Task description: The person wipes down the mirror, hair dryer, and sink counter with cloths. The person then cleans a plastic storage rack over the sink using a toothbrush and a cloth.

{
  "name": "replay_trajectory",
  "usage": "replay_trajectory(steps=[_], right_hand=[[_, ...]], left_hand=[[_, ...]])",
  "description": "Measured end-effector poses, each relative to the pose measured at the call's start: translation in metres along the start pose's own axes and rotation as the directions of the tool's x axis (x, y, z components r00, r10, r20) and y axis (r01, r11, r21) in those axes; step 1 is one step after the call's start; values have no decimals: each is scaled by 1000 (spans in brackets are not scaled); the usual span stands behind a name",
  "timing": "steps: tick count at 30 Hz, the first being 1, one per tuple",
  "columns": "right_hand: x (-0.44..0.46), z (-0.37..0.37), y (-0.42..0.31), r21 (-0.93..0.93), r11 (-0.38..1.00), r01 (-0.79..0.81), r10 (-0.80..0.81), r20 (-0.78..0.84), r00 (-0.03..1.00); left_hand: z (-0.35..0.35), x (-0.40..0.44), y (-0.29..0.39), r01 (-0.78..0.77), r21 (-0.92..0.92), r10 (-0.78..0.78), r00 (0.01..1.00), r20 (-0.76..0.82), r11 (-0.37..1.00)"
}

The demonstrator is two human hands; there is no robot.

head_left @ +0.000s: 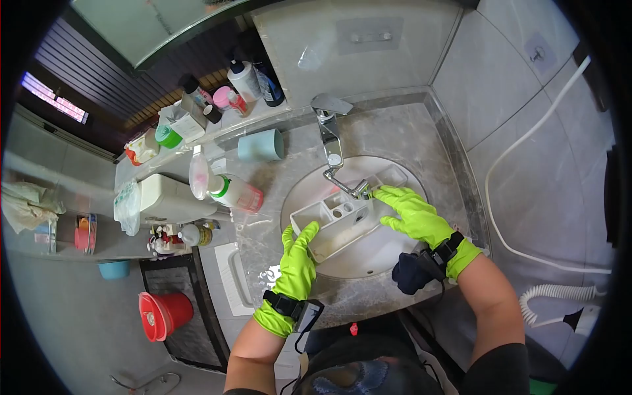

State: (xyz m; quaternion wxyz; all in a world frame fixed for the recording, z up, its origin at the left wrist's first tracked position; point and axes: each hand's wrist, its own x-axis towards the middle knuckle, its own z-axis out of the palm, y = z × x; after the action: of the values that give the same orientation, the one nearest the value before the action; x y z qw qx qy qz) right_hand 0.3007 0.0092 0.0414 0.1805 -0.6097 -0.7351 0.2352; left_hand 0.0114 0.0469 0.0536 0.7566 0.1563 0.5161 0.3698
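Note:
A white plastic storage rack (342, 238) with compartments and round holes lies tilted across the oval white sink (403, 258). My left hand (299, 266), in a bright green rubber glove, grips the rack's left end, thumb over its rim. My right hand (416, 218), gloved alike, is at the rack's right end. Its fingertips reach the jointed spout of the chrome faucet (331, 141), with thumb and fingers apart. Whether those fingertips press on the spout or only rest beside it, I cannot tell. The spout's end hangs directly above the rack.
Left of the sink stand a spray bottle with pink liquid (242, 195) and a light blue cup (261, 145) on the grey marble counter (421, 131). Several toiletries line the back ledge, including a white pump bottle (244, 81). A red bucket (172, 312) stands lower left. A white hose (500, 171) hangs right.

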Motion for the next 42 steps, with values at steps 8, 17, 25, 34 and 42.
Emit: replay_trajectory(steps=[8,17,25,34,42], right_hand=[[8,4,-4,236,966,-105,100,33,994],[4,16,-25,390,901,-189,139,155,978],[-7,23,-51,388,860,-331,227,289,930],[-13,28,-47,494,845,-203,216,32,976],[7,18,-13,293,951,-97,173,-246,954]], left_hand=[[-10,-18,-11,-377,223,372,926,69,899],[-47,-68,1,-639,762,733,568,375,106],[-52,-79,10,-802,536,651,263,712,-263],[-23,-101,52,-810,232,365,24,931,-539],[-42,-107,66,-757,104,249,-80,965,-645]])
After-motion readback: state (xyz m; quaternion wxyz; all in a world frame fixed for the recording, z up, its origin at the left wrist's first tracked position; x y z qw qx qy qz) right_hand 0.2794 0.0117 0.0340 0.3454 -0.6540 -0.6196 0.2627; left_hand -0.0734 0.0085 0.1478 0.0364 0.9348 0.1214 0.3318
